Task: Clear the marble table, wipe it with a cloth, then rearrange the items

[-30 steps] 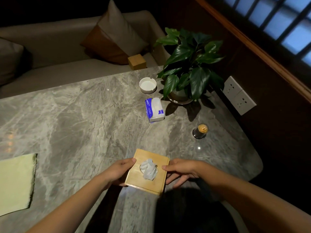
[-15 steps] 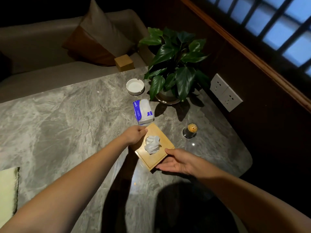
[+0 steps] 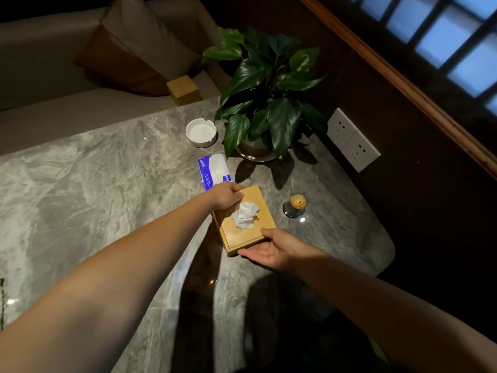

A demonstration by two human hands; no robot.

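On the marble worktop (image 3: pixel 94 184), the left hand (image 3: pixel 224 194) and right hand (image 3: pixel 269 249) clamp opposite ends of the wooden tissue box (image 3: pixel 246 232), now carried from the near edge toward the tissue pack (image 3: pixel 213 170) and toothpick jar (image 3: pixel 294 205): rearranging, seemingly. Beyond stand an ashtray (image 3: pixel 201 131), plant (image 3: pixel 266 103), dim sofa (image 3: pixel 53 63).

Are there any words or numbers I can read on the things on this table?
Nothing here can be read clearly.
Blue and white tissue pack: there is printing on the blue ends, but it is too small and blurred to read.
Wooden tissue box: no writing shows.
White ashtray: no writing shows.
Wall sockets: no words or numbers show.
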